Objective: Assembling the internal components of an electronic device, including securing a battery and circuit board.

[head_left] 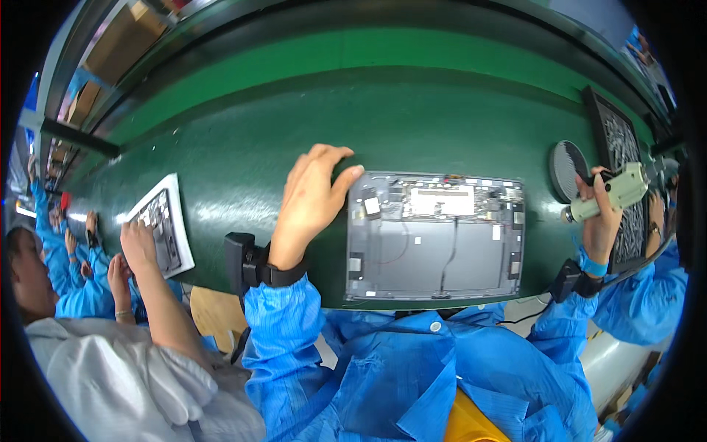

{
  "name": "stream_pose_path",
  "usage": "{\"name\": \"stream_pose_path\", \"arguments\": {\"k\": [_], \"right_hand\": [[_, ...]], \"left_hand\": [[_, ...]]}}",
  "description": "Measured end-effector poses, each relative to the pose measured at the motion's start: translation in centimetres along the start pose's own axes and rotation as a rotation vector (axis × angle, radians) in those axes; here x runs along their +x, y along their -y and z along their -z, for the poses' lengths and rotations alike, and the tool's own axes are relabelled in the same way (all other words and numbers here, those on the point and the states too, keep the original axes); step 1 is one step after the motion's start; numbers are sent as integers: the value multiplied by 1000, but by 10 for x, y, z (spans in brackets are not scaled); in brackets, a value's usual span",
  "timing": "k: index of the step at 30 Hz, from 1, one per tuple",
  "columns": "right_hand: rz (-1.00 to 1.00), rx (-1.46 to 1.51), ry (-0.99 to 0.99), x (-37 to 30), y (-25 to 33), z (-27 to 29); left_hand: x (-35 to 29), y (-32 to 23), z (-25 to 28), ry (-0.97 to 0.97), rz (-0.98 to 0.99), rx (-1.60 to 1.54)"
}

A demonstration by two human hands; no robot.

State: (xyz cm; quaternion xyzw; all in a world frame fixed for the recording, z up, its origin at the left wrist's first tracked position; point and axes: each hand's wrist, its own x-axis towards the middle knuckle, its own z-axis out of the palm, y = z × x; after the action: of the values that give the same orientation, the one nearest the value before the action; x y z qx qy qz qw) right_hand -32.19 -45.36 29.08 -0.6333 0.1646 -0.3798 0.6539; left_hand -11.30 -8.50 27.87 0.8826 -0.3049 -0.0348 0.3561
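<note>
An opened laptop chassis [434, 236] with its internals exposed lies flat on the dark green conveyor belt [243, 147], at its near edge. The left hand [309, 199] rests open, fingers spread, touching the chassis's top-left corner. The right hand [598, 214] is closed around a pale electric screwdriver [615, 193], held off to the chassis's right. A round black pad [568, 169] and a black tray [622, 184] lie beyond. To the left, a co-worker's hand [136, 247] touches another white-framed unit [163, 225].

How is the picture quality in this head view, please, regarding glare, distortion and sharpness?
Head view: strong fisheye bend, so the green belt curves into an arc; black corners ring the picture; soft glare on the belt beside the white tray; the open laptop and left hand are sharp; the rim blurs.
</note>
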Motion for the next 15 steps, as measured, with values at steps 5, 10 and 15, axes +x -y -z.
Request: {"name": "stream_pose_path", "arguments": {"k": [5, 10, 15], "right_hand": [[-99, -343, 61, -23, 3, -12], [-234, -913, 213, -37, 27, 8], [48, -1037, 536, -62, 61, -89]], "left_hand": [[-21, 20, -9, 215, 177, -518], [-27, 18, -11, 234, 159, -560], [-35, 8, -13, 167, 169, -625]]}}
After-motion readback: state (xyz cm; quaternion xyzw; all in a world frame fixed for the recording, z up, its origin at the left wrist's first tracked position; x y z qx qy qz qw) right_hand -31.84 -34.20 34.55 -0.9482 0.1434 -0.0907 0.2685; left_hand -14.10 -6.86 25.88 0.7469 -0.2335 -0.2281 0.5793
